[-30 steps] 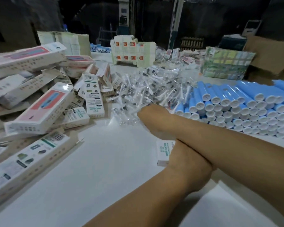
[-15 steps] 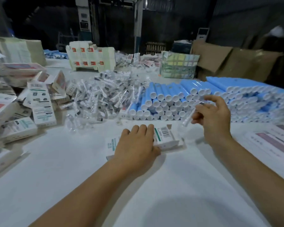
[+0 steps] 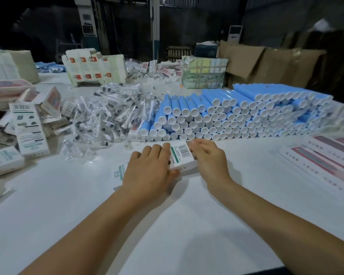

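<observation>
Two hands meet on one small white carton with a barcode and a green stripe. It lies flat on the table, about midway between the left and right edges and well in from the near edge. Your left hand lies palm down on the carton with its fingers straight and side by side, pressing on the top face, the thumb along the near side. The carton's left end shows past that wrist. Your right hand is at the carton's right end, its fingers curled over the far corner. I cannot tell whether they grip the carton or merely touch it. Just beyond the carton, toward the far edge, a long stack of blue tubes with white caps lies on its side, caps facing you. To the left of the stack is a loose heap of clear-wrapped brush heads. Printed boxes are piled near the left edge. Flat unfolded sleeves with red stripes lie near the right edge.
</observation>
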`<state>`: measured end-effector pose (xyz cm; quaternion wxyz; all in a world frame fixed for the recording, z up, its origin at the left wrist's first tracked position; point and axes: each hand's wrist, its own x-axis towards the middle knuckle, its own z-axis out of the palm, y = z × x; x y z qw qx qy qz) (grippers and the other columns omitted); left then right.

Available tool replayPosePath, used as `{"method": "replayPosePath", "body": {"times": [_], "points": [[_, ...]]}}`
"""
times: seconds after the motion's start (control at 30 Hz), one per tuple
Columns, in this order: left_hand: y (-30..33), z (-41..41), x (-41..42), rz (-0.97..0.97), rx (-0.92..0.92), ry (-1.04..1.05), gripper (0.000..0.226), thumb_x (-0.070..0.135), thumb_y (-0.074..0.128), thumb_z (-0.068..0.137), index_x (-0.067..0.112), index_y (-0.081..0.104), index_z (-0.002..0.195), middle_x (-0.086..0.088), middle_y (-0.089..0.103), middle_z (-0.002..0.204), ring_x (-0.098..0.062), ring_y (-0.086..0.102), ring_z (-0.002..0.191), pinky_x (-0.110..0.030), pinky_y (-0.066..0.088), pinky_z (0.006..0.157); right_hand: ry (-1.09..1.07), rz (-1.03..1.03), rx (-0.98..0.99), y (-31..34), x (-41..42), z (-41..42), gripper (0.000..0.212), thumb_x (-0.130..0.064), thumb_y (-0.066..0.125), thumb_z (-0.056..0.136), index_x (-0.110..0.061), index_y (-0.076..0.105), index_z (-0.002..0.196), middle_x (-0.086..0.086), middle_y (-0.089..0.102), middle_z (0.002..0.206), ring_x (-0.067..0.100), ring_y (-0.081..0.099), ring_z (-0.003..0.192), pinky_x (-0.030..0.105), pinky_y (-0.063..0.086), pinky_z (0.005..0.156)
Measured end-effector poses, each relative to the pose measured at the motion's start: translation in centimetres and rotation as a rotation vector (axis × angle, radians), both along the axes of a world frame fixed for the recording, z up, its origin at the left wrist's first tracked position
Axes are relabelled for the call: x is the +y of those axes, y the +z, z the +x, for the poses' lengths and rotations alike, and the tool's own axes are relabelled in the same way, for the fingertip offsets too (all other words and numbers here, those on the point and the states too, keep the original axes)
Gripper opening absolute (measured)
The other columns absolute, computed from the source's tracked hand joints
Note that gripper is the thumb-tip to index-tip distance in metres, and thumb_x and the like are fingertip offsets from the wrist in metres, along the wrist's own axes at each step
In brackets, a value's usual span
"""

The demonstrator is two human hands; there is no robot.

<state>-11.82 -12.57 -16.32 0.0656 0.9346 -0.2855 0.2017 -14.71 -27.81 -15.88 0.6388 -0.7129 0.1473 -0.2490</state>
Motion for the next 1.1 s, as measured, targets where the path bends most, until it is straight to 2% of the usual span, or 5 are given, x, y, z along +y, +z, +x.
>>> {"method": "replayPosePath", "body": {"times": [0.2, 0.5, 0.6, 0.83, 1.1], "points": [[0.3, 0.9, 0.5, -0.029, 0.019, 0.028, 0.07, 0.058, 0.037, 0.092, 0.02, 0.017, 0.147, 0.002, 0.04, 0.137, -0.022, 0.037, 0.122, -0.036, 0.03, 0.094, -0.142, 0.054, -0.085, 0.4, -1.7, -1.0, 0.038, -0.032, 0.048, 0.096, -0.03, 0.07, 0.064, -0.018, 0.066, 0.086, -0.017, 0.054, 0.072, 0.022, 0.038, 0.072], [0.2, 1.3, 1.0, -0.041, -0.012, 0.091, 0.072, 0.059, 0.035, 0.092, 0.018, 0.015, 0.148, -0.001, 0.039, 0.138, -0.023, 0.037, 0.123, -0.037, 0.031, 0.092, 0.003, -0.187, -0.045, -0.9, 0.1, -1.7, 0.038, -0.025, 0.058, 0.092, -0.053, 0.069, 0.07, -0.023, 0.068, 0.073, 0.0, 0.062, 0.072, 0.039, 0.051, 0.079], [0.1, 1.2, 0.8, -0.03, -0.033, 0.099, 0.071, 0.059, 0.034, 0.091, 0.017, 0.017, 0.147, -0.001, 0.04, 0.137, -0.023, 0.038, 0.12, -0.037, 0.031, 0.091, 0.028, -0.166, -0.058, -0.8, 0.3, -1.8, 0.033, -0.016, 0.059, 0.091, -0.037, 0.074, 0.071, -0.021, 0.069, 0.079, 0.009, 0.065, 0.088, 0.042, 0.052, 0.088], [-0.1, 0.5, 0.0, 0.0, -0.069, 0.062, 0.074, 0.057, 0.04, 0.09, 0.013, 0.024, 0.147, -0.004, 0.046, 0.134, -0.026, 0.043, 0.116, -0.039, 0.033, 0.09, 0.074, -0.259, -0.083, -0.9, 0.6, -2.2, 0.023, -0.008, 0.064, 0.087, -0.022, 0.073, 0.102, -0.025, 0.067, 0.084, -0.002, 0.065, 0.085, 0.02, 0.052, 0.08], [-0.2, 0.2, 0.0, 0.03, -0.078, 0.052, 0.076, 0.06, 0.038, 0.091, 0.015, 0.018, 0.148, -0.001, 0.042, 0.136, -0.023, 0.04, 0.118, -0.037, 0.031, 0.092, 0.087, -0.338, -0.027, -0.6, 0.0, -1.8, 0.058, -0.02, 0.06, 0.091, -0.023, 0.038, 0.144, -0.022, 0.061, 0.064, -0.002, 0.059, 0.067, 0.018, 0.047, 0.069]]}}
